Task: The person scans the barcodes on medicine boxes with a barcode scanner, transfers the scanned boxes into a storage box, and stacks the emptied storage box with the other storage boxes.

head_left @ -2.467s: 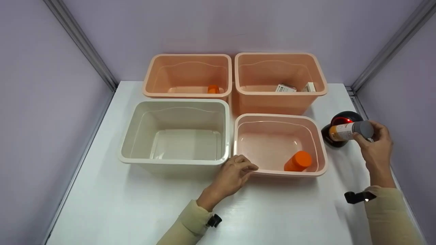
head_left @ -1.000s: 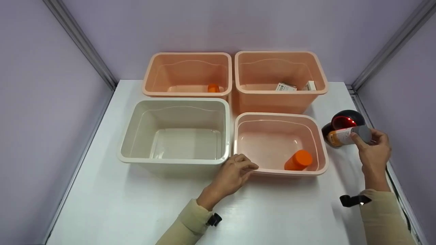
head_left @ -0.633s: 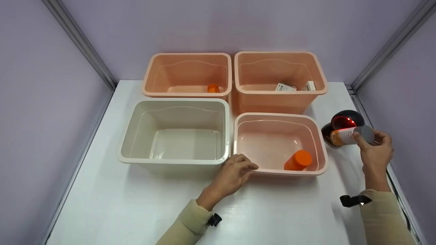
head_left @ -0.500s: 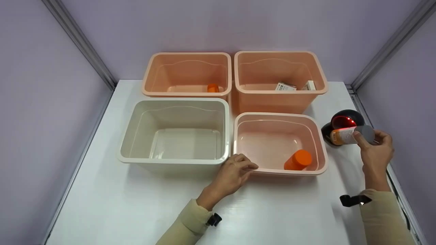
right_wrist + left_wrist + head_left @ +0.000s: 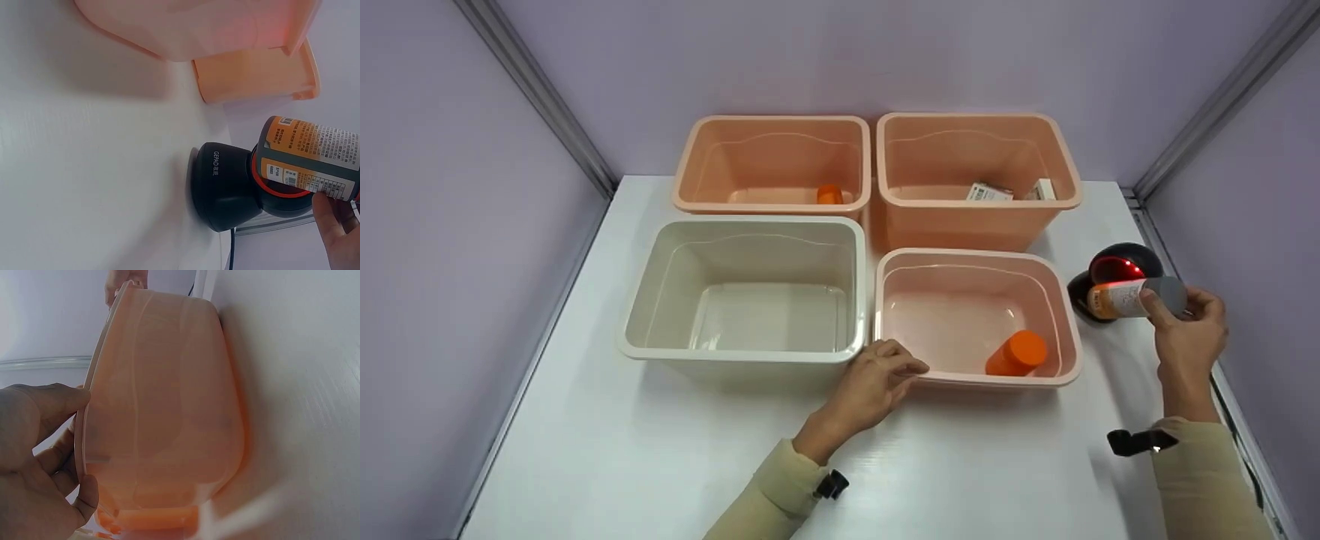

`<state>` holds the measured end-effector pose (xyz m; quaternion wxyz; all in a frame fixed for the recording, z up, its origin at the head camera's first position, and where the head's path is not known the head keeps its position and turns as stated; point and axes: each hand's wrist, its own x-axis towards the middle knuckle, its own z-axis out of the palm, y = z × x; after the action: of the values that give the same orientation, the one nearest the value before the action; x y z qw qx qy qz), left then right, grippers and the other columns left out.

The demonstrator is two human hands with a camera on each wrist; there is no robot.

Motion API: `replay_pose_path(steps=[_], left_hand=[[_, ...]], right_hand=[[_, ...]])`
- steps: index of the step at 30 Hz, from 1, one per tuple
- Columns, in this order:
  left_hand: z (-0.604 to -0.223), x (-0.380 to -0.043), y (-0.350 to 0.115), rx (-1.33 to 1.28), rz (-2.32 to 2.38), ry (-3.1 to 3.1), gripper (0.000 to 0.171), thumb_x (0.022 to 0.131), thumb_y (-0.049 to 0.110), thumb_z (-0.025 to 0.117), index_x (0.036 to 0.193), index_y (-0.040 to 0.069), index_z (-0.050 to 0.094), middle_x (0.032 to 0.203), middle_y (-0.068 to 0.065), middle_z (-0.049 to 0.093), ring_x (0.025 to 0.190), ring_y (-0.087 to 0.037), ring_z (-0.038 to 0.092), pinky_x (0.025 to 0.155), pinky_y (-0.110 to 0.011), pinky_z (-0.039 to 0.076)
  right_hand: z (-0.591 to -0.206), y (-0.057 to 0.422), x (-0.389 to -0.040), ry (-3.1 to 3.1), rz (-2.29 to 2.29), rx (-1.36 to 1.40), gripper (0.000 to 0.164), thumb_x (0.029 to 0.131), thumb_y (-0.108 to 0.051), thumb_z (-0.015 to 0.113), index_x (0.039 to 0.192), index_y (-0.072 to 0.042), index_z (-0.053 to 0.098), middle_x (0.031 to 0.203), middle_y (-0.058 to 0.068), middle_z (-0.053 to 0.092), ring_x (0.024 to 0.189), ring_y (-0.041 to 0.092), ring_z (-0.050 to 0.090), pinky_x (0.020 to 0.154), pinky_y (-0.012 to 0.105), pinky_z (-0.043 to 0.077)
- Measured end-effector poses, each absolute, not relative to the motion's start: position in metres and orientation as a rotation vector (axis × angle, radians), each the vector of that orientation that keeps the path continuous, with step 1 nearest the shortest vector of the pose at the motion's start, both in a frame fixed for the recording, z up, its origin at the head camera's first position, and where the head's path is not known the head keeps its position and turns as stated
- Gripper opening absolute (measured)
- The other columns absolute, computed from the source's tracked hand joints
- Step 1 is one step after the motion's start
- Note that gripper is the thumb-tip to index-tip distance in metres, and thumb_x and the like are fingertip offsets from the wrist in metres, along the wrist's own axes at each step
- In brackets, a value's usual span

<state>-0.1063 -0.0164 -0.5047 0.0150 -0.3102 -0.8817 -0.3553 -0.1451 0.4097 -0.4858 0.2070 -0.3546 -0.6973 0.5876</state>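
Note:
My right hand (image 5: 1189, 341) grips a bottle (image 5: 1121, 299) by its grey cap end and holds it on its side. The bottle has an orange and white label, with a small barcode showing in the right wrist view. It is held in front of a black barcode scanner (image 5: 1123, 262), whose red light glows just behind it. My left hand (image 5: 870, 382) pinches the front rim of the light pink bin (image 5: 945, 322) near its left corner; the left wrist view shows thumb and fingers on that rim (image 5: 84, 416). Inside this bin leans an orange bottle (image 5: 1016, 354).
To the left stands a cream bin (image 5: 742, 356). Behind are two peach bins: the left one (image 5: 772, 209) has an orange item (image 5: 830, 196) in it, the right one (image 5: 975, 225) small white boxes (image 5: 990, 193). A cable (image 5: 232, 247) runs from the scanner. Walls enclose the white table (image 5: 660, 465).
Since the oldest frame my right hand has come slightly nearer to me with the bottle and levelled it, its label turned a little. My left hand stays on the rim.

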Motion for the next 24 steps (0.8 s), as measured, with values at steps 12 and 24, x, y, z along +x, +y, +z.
replay_pose_path(steps=[12, 24], left_hand=[[-0.504, -0.106, -0.016, -0.952, -1.099, -2.741, 0.017, 0.095, 0.016, 0.068, 0.109, 0.020, 0.075, 0.101, 0.004, 0.064, 0.106, -0.015, 0.059, 0.098, -0.031, 0.047], [-0.505, -0.105, -0.015, -0.953, -1.135, -2.727, 0.016, 0.094, 0.015, 0.069, 0.109, 0.020, 0.075, 0.101, 0.003, 0.065, 0.106, -0.016, 0.059, 0.099, -0.033, 0.047]], right_hand=[[-0.484, 0.409, -0.147, -1.936, 1.636, -0.965, 0.047, 0.078, -0.022, 0.085, 0.114, -0.026, 0.054, 0.103, -0.015, 0.051, 0.095, -0.001, 0.050, 0.077, 0.011, 0.044], [-0.471, 0.401, -0.151, -1.930, 1.672, -0.868, 0.046, 0.080, -0.018, 0.084, 0.115, -0.022, 0.055, 0.105, -0.013, 0.053, 0.095, 0.001, 0.053, 0.074, 0.007, 0.046]])
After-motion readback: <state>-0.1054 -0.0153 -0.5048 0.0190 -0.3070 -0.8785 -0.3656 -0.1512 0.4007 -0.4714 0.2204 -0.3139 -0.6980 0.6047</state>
